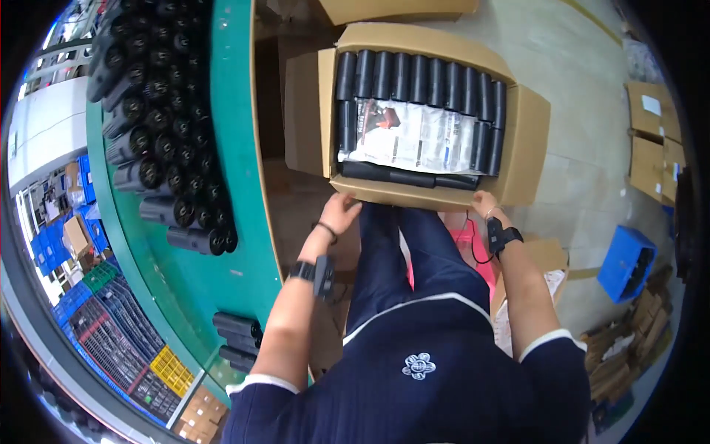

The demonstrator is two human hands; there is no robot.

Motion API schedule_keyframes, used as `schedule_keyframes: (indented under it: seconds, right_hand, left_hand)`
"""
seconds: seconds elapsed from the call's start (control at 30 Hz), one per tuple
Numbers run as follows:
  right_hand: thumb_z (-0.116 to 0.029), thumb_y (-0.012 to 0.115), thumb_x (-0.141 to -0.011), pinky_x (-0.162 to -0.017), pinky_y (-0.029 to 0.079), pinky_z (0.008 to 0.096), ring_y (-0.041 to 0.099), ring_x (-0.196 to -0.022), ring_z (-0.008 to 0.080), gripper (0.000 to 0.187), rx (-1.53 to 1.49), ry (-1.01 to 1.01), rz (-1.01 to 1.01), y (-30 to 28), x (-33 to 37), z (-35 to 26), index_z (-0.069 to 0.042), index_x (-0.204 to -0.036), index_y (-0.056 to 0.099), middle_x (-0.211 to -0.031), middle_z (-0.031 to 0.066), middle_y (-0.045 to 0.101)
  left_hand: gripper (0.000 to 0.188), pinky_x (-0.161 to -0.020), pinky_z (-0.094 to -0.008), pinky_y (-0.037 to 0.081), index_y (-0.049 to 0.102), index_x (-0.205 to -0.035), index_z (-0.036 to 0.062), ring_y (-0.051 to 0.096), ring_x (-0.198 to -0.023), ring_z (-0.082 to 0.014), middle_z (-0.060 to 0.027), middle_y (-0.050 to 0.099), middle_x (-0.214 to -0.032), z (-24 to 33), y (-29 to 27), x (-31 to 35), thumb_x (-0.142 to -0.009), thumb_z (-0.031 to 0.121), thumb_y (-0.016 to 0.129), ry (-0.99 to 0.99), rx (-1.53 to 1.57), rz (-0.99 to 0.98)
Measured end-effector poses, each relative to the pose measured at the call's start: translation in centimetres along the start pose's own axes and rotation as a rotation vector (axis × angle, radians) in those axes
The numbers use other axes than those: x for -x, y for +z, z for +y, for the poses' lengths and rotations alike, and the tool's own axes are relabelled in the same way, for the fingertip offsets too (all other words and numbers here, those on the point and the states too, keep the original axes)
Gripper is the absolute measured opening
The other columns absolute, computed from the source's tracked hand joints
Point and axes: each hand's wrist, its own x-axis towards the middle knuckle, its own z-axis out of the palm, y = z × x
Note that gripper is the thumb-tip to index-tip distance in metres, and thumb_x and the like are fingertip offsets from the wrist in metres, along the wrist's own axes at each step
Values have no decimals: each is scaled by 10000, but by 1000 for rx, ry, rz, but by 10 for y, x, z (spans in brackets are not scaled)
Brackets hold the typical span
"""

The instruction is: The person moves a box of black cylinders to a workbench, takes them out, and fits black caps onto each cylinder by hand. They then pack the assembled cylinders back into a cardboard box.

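An open cardboard box (pixel 414 194) stands in front of my legs, its flaps folded outward. Black cylindrical tubes (pixel 418 80) line its far side, with more along the left, right and near sides. On top in the middle lies a clear plastic bag (pixel 425 137) with a printed sheet showing. My left hand (pixel 340 213) is closed on the box's near left edge, thumb toward me. At the near right edge my right hand (pixel 486 204) has its fingers closed on the cardboard. Some fingertips of both hands are hidden.
To my left is a green-topped table (pixel 240 140) with many black cylinders (pixel 159 152) in rows and several more (pixel 237 340) nearer me. A blue bin (pixel 626 263) and stacked cartons (pixel 651 140) stand on the right. Something pink (pixel 467 240) lies beside my right leg.
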Motion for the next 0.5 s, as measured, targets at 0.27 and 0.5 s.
schedule_keyframes:
  seconds: [0.27, 0.5]
  right_hand:
    - [-198, 612, -745, -809, 481, 367, 619, -905, 301, 269, -263, -63, 35, 86, -60, -32, -38, -960, 629, -937, 150, 649]
    - [-196, 649, -727, -926, 423, 394, 499, -1108, 342, 486, 9, 59, -30, 118, -123, -105, -16, -1157, 511, -1187, 207, 514]
  left_hand:
    - [545, -902, -395, 437, 508, -1160, 60, 456, -1120, -305, -127, 488, -1159, -70, 50, -149, -695, 256, 716, -140, -765, 69]
    - [577, -880, -404, 438, 499, -1134, 84, 459, -1105, -286, -97, 463, -1190, -118, 62, -177, -638, 234, 754, -250, -1010, -89]
